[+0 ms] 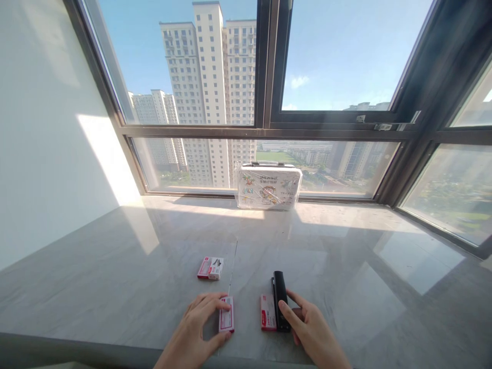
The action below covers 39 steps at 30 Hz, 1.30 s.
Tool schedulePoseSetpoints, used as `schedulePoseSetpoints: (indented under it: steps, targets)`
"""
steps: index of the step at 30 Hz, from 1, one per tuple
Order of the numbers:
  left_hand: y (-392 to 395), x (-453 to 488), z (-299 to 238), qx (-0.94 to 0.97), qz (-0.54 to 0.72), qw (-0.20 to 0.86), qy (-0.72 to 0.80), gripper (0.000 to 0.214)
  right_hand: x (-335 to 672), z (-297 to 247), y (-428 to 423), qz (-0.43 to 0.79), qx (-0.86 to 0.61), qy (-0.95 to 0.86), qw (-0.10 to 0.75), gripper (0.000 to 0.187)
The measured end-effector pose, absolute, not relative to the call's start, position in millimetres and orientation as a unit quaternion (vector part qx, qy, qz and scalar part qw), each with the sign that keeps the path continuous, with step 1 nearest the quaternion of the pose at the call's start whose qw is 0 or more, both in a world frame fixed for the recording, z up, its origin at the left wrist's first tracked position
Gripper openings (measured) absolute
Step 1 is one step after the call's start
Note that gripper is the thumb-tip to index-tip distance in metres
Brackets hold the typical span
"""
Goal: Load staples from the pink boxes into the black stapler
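Observation:
My left hand [205, 320] is closed round a small pink-and-white staple box [226, 315] on the sill, with the thumb at its near end and fingers at its far end. A black stapler [281, 300] lies lengthwise under my right hand [307, 320], which grips its near right side between thumb and fingers. Close against the stapler's left side is a red-and-white box [268, 312], partly covered by it. Farther back, beyond my left hand, two small boxes sit together: a pink-and-white one [204, 267] and a white one [216, 268] with a dark stapler picture.
A white case [269, 188] with cartoon prints, wrapped in clear plastic, stands against the window. The grey marble-look sill [154, 287] has a front edge near my wrists. Dark window frames [265, 133] rise behind, and a white wall [46, 128] bounds the left.

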<state>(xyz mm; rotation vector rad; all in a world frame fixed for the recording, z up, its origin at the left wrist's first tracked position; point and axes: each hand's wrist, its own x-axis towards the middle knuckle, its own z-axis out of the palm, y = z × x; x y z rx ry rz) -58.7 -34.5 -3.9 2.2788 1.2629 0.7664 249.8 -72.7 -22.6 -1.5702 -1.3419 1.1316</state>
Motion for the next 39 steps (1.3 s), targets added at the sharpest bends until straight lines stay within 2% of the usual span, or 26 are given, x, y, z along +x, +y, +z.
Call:
schedulePoseSetpoints:
  steps: [6, 12, 14, 17, 19, 21, 25, 28, 33, 39]
  targets:
    - [-27, 16, 14, 0.800, 0.315, 0.321, 0.396, 0.062, 249, -21, -72, 0.447, -0.603, -0.531, 0.393, 0.082]
    - [-28, 48, 15, 0.820, 0.291, 0.332, 0.364, 0.084, 247, -20, -73, 0.448, -0.594, -0.537, 0.397, 0.082]
    - [-25, 40, 19, 0.821, 0.310, 0.319, 0.359, 0.076, 247, -19, -73, 0.447, -0.595, -0.536, 0.398, 0.081]
    - [-7, 10, 20, 0.793, 0.386, 0.242, 0.404, 0.036, 247, -19, -73, 0.448, -0.599, -0.530, 0.400, 0.081]
    - [11, -20, 14, 0.749, 0.435, 0.146, 0.478, 0.035, 247, -19, -74, 0.443, -0.606, -0.528, 0.397, 0.082]
    - [27, -53, 2, 0.718, 0.416, 0.048, 0.556, 0.037, 248, -20, -73, 0.442, -0.611, -0.526, 0.394, 0.083]
    - [31, -106, -25, 0.730, 0.327, -0.015, 0.600, 0.029, 249, -23, -72, 0.447, -0.608, -0.528, 0.390, 0.083]
    - [12, -118, -33, 0.768, 0.320, 0.023, 0.555, 0.023, 249, -24, -71, 0.456, -0.604, -0.527, 0.387, 0.080]
    - [-23, -89, -17, 0.810, 0.284, 0.180, 0.480, 0.013, 248, -22, -72, 0.457, -0.604, -0.525, 0.388, 0.080]
    - [-31, -15, 14, 0.801, 0.327, 0.276, 0.418, 0.044, 247, -21, -72, 0.450, -0.601, -0.529, 0.396, 0.083]
